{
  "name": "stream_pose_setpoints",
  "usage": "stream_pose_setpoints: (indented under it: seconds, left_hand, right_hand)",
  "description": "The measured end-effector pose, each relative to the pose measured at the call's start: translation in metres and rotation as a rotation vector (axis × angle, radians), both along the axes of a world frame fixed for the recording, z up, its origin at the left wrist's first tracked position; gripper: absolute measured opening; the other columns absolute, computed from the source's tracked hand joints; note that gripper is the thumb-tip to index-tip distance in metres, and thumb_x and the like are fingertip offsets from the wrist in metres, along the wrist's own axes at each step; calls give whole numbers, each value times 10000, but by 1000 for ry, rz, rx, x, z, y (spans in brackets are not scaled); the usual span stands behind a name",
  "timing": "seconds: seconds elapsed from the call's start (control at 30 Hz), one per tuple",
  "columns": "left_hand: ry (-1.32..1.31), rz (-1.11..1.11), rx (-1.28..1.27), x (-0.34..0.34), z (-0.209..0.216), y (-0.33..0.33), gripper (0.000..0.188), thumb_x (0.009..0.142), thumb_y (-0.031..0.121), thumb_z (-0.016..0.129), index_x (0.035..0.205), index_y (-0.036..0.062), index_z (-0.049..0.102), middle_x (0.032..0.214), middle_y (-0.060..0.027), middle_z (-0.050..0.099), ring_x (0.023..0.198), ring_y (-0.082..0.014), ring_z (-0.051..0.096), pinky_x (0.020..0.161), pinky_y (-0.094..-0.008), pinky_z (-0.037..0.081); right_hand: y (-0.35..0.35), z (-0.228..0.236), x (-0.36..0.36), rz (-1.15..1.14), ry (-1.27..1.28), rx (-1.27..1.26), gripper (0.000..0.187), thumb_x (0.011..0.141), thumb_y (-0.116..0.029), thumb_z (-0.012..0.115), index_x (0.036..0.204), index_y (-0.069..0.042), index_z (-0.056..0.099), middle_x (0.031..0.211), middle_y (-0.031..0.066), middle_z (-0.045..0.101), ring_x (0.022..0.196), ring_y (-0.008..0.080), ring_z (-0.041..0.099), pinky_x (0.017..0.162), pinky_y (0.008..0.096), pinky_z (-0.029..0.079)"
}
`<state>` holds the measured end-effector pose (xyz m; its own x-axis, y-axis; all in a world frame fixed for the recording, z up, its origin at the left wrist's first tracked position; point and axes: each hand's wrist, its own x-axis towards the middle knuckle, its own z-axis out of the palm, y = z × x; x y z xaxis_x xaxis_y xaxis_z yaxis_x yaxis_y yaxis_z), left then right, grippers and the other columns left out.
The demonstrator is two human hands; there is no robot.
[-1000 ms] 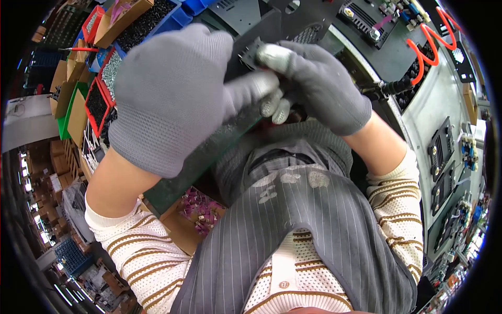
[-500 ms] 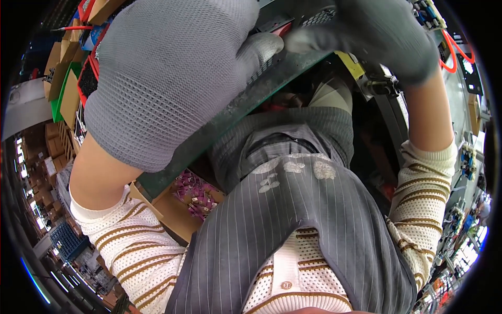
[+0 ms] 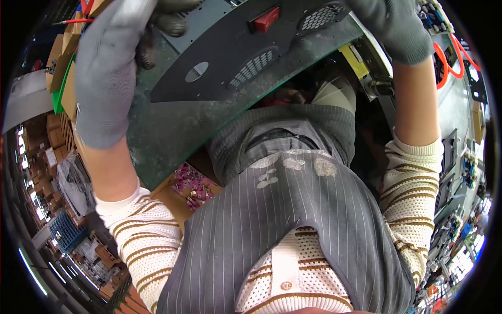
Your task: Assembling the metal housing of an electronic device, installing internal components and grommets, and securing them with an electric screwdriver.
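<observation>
A dark sheet-metal panel [image 3: 219,57] with honeycomb vent grilles, an oval hole and a red rocker switch [image 3: 266,20] lies tilted across the green-topped bench [image 3: 157,131]. A lighter grey metal part [image 3: 209,18] with small holes adjoins it on the far side. My left hand [image 3: 117,63], in a grey glove with darker fingertips, is by the panel's left end; its bent fingers are apart, with nothing visible between them. At the upper right, my gloved right hand [image 3: 389,26] is beside the panel's right end, and its fingers run out of the picture.
Below the bench edge, an open cardboard box [image 3: 170,198] holds many small purple parts [image 3: 193,186]. A yellow block [image 3: 354,60] and a metal fitting sit at the bench's right edge. Coiled red hose [image 3: 444,65] hangs further right. Cartons [image 3: 57,78] stand at the left.
My left hand has moved left and back from the panel's middle, uncovering the red switch and grilles. My right hand has drawn away from the switch, up and right.
</observation>
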<state>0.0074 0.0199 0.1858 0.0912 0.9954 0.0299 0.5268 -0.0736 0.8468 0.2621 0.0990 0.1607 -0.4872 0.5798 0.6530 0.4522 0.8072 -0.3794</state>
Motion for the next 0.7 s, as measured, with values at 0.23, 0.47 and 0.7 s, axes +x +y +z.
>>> stream_pose_setpoints:
  seconds: [0.23,0.47,0.7]
  left_hand:
    - [187,-188,-119,-32,-160,-65,304,801,176,706,1037,26,586,903,-73,631,793,-185,607,744,-330,500]
    - [277,4,434,40,-205,-56,222,876,206,585,990,25,527,870,-184,554,781,-365,554,697,-438,446]
    - [201,141,292,-2,-175,-36,329,735,35,530,1064,40,516,1030,-164,530,978,-316,539,878,-403,453]
  right_hand:
    - [26,-19,15,-24,34,89,411,887,-306,544,627,9,586,569,133,499,615,271,497,641,361,386]
    - [56,-51,29,-105,328,54,323,929,-216,517,745,36,599,691,102,609,706,211,576,735,336,442]
    - [40,-56,22,-172,411,232,282,959,-125,447,1032,66,641,999,148,675,985,249,625,951,365,444]
